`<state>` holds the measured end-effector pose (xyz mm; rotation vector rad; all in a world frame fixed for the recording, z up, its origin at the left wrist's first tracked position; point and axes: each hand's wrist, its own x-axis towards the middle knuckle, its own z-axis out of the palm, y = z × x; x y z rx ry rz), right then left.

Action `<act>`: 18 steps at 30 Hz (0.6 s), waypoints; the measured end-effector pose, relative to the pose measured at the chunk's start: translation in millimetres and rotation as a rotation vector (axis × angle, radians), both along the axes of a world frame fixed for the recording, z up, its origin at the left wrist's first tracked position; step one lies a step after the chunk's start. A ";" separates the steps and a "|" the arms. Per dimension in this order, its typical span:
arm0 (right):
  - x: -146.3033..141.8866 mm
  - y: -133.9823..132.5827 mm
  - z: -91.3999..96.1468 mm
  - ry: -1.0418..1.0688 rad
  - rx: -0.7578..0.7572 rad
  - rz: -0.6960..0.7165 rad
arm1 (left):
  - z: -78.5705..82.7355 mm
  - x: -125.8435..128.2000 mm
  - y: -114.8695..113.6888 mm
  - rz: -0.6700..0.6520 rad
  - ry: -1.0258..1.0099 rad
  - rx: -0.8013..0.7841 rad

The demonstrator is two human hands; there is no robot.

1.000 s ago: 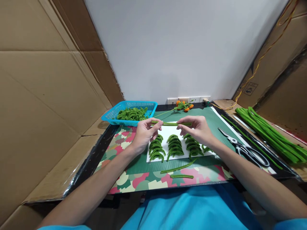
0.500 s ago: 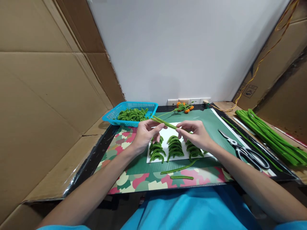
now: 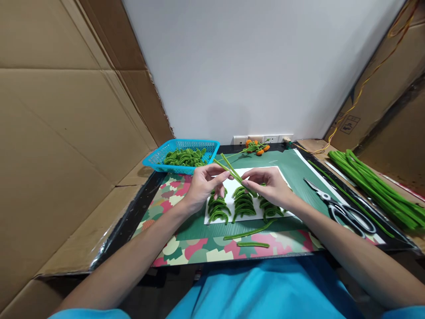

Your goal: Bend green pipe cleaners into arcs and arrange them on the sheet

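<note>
Green pipe cleaners (image 3: 233,172) are pinched between my two hands above a white sheet (image 3: 275,173); their upper-left ends spread apart in a V. My left hand (image 3: 206,182) is closed on them near the middle, thumb against fingertips. My right hand (image 3: 268,182) pinches their lower-right part. Beneath the hands, bent green pipe cleaner pieces (image 3: 244,204) lie in three stacked columns on the sheet, partly hidden by my fingers. Nearer to me rest a long loose pipe cleaner (image 3: 249,232) and a short straight piece (image 3: 253,244).
A blue basket (image 3: 149,163) of looped green pieces stands at the back left. Orange flowers (image 3: 257,147) lie by the wall sockets. Scissors (image 3: 338,208) and a bundle of green pipe cleaners (image 3: 375,190) lie at right. Cardboard walls (image 3: 79,133) flank the table.
The pipe cleaners' upper-left ends, close together before, now stand apart in a V. My right hand has shifted slightly left. The camera view has moved slightly.
</note>
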<state>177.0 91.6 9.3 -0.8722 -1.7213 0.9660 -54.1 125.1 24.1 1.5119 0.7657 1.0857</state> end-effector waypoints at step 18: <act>0.4 1.4 -1.4 -0.034 0.043 -0.024 | 0.3 2.4 -0.6 -0.081 0.123 -0.074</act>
